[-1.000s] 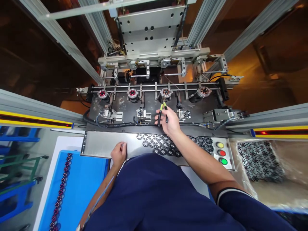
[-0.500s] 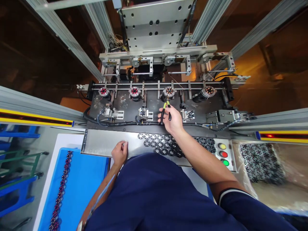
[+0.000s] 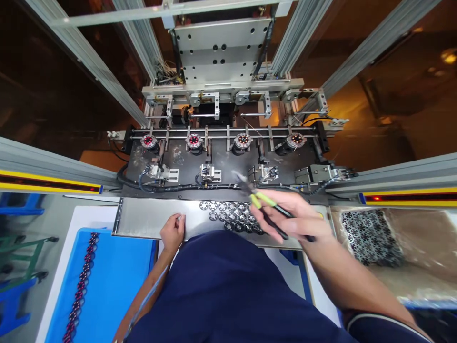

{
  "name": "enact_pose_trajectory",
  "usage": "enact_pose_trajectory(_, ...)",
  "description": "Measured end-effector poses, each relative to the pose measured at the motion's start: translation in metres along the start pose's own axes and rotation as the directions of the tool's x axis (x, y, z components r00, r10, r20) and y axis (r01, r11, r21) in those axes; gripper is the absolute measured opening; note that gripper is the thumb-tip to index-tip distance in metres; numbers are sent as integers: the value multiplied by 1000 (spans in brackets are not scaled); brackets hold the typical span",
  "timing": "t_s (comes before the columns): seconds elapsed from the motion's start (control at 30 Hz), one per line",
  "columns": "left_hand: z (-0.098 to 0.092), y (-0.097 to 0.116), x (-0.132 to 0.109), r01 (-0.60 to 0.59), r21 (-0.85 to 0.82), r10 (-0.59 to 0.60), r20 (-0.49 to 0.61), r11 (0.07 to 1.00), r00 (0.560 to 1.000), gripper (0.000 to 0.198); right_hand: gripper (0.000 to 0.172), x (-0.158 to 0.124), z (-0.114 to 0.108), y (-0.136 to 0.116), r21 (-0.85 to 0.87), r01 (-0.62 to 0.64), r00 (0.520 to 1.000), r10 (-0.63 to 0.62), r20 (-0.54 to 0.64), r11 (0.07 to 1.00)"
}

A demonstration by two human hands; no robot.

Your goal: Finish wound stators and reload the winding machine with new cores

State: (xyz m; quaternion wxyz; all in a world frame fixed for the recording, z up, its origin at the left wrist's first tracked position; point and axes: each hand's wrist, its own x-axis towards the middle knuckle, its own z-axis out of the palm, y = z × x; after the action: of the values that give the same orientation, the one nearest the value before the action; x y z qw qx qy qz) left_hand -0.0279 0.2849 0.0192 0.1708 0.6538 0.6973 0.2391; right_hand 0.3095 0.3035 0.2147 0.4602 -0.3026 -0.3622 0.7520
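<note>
My right hand [image 3: 298,216], slightly blurred by motion, is closed around pliers [image 3: 255,200] with yellow-green and black handles. Their metal jaws point up and left over the dark machine plate [image 3: 226,162]. Below the pliers, several round black-and-silver spoked parts [image 3: 222,206] lie on the metal ledge [image 3: 143,216]; the hand hides some of them. My left hand [image 3: 173,232] rests at the front of that ledge, fingers curled and thumb against the forefinger. What it pinches, if anything, is too small to name.
Several round fixtures [image 3: 243,140] bearing parts stand along the plate. A blue tray [image 3: 117,281] at the left holds a line of parts. More parts [image 3: 369,238] fill a plastic-lined box at the right. Yellow sensor bars [image 3: 50,183] flank the machine.
My right hand has drawn the pliers back from the third fixture, toward me and to the right. My left hand stays curled at the ledge. The view has shifted slightly.
</note>
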Motion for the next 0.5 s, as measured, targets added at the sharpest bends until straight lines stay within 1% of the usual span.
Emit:
enact_pose_trajectory(0.03, 0, 0, 0, 0, -1, 0, 0, 1000, 1000, 35, 48, -8, -7, -7, -2, 22, 998, -22, -60, 1000)
enact_pose_trajectory(0.07, 0, 0, 0, 0, -2, 0, 1, 1000, 1000, 35, 48, -13, -15, -12, -6, 39, 987, -40, -155, 999)
enact_pose_trajectory(0.1, -1, 0, 0, -1, -4, 1, 1, 1000, 1000, 34, 46, -14, -25, -15, -16, 51, 961, -54, -273, 999)
enact_pose_trajectory(0.13, -1, 0, 0, -2, -7, 2, 2, 1000, 1000, 34, 45, -13, -36, -16, -29, 52, 917, -59, -394, 998)
enact_pose_trajectory(0.17, -1, 0, 0, -4, -10, 4, 2, 1000, 1000, 35, 43, -10, -49, -16, -41, 45, 863, -59, -502, 998)
enact_pose_trajectory(0.23, -1, 0, 0, -7, -15, 7, 4, 1000, 1000, 34, 40, -2, -75, -11, -49, 27, 760, -52, -648, 998)
enact_pose_trajectory(0.27, -1, 0, 0, -8, -15, 8, 5, 1000, 1000, 34, 39, 2, -87, -8, -46, 20, 725, -46, -687, 999)
enact_pose_trajectory(0.33, -1, -1, 1, -9, -13, 9, 8, 1000, 1000, 34, 36, 8, -107, 0, -42, 23, 690, -46, -722, 999)
enact_pose_trajectory(0.4, 0, -1, 0, -6, -5, 6, 8, 1000, 1000, 34, 34, 11, -121, 5, -35, 35, 679, -50, -732, 999)
enact_pose_trajectory(0.5, 1, -1, 0, 0, 9, 0, 8, 1000, 1000, 35, 32, 13, -133, 9, -16, 47, 671, -43, -740, 999)
